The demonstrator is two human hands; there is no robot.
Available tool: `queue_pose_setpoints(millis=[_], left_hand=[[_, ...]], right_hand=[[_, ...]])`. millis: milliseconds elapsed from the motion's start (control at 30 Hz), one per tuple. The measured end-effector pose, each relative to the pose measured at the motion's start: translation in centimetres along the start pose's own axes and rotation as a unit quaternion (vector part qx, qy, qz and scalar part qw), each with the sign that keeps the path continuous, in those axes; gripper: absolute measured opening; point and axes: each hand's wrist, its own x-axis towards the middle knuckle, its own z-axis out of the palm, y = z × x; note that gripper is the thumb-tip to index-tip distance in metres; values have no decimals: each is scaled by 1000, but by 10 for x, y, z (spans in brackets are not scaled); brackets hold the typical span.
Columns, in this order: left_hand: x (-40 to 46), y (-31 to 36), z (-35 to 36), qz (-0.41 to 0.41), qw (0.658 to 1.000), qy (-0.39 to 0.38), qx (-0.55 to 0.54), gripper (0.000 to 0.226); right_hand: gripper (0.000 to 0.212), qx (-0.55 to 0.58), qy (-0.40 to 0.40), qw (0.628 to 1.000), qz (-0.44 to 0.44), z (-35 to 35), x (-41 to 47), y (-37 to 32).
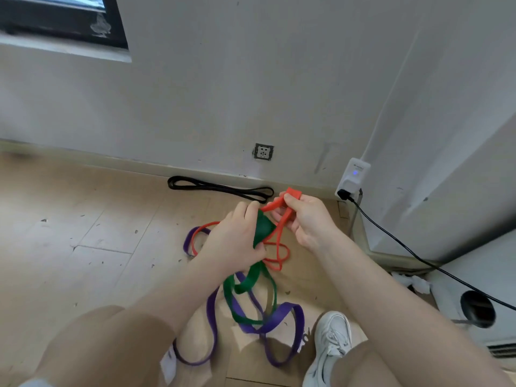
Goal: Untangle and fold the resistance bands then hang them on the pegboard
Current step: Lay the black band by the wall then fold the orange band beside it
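left hand (237, 241) pinches the green band (262, 229); right hand (304, 219), just beside it, pinches the red band (282, 227). below both, the purple band (279, 317) trails to the floor; pulling apart could tighten the knot.

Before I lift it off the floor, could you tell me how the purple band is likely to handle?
The purple band is probably floppy: it lies in loose curving loops on the floor. It will likely drag the green band along, since the two cross. It looks thin and flat, so probably light.
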Motion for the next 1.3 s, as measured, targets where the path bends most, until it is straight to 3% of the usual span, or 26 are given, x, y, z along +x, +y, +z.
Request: queue_pose_setpoints(millis=[133, 233, 333, 433, 533, 667, 800, 1033, 1133, 1200, 1300], left_hand=[[6, -5, -28, 59, 991, -94, 76, 39], [10, -7, -28, 47, 984, -125, 122, 33], [9, -12, -27, 39, 992, -85, 78, 36], [5, -13, -27, 60, 997, 12, -42, 38], [5, -12, -20, 65, 991, 76, -89, 36], [16, -17, -13, -30, 984, 126, -125, 36], [27, -30, -21, -148, 956, 168, -188, 32], [26, -18, -6, -154, 938, 89, -299, 33], [27, -23, -2, -149, 934, 76, -315, 34], [27, -34, 1, -134, 952, 45, -272, 45], [22, -52, 10, -108, 982, -126, -96, 67]], right_hand=[[16, -84, 30, 996, -14, -12, 0, 10], [13, -106, 27, 994, -10, -9, 1, 21], [12, -123, 42, 991, -18, -12, 6, 25], [10, -120, 61, 991, -14, -16, 5, 35], [13, -153, 75, 985, -34, -18, 3, 44], [12, -114, 107, 987, -37, -19, 3, 43], [12, -89, 84, 992, -37, -18, -4, 47], [14, -281, 166, 945, -28, -39, 29, 50], [16, -206, 181, 961, -23, -40, 32, 46], [14, -143, 134, 980, -45, -37, 28, 36], [16, -147, 47, 986, -58, -31, 16, 29]])
